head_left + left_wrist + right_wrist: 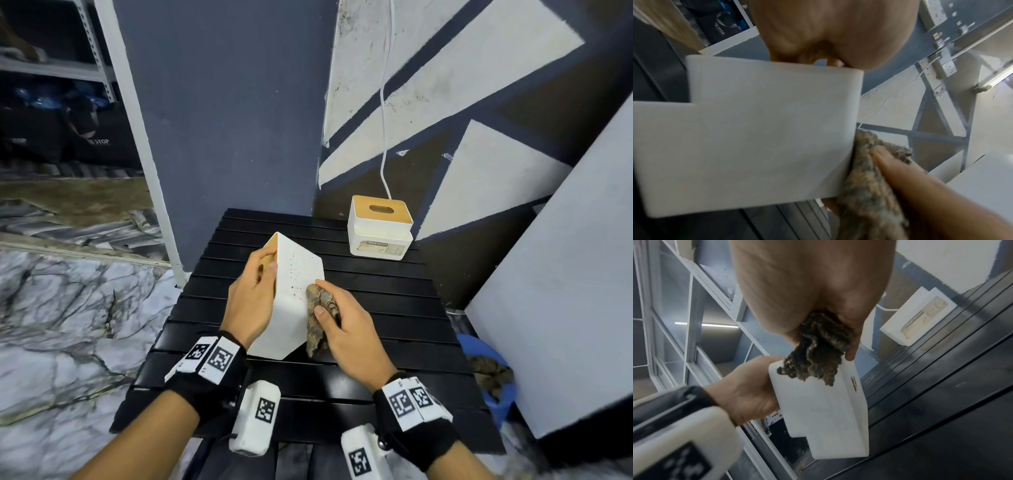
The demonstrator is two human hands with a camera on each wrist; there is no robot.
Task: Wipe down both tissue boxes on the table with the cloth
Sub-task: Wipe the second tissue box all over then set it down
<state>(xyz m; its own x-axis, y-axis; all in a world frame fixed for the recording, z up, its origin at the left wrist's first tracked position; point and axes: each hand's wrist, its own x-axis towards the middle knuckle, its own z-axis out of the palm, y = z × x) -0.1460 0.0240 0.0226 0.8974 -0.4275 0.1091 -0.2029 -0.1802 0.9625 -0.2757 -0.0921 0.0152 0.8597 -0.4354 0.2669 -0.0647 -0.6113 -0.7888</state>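
A white tissue box (291, 301) with a wooden lid is tipped up on the black slatted table (342, 383), its speckled underside facing up. My left hand (255, 294) grips its lid side; that box fills the left wrist view (748, 129) and shows in the right wrist view (824, 410). My right hand (342, 318) holds a crumpled brown cloth (318, 318) pressed against the box's right face; the cloth (869, 186) (818, 356) appears in both wrist views. A second white tissue box (379, 226) with a wooden slotted lid stands upright at the table's far right, also the second box (918, 321).
A white cable (385, 137) hangs down the painted wall behind the far box. A blue bucket (493, 377) with rags sits on the floor right of the table, beside a leaning white board (565, 291). Marble-patterned floor (68, 325) lies to the left.
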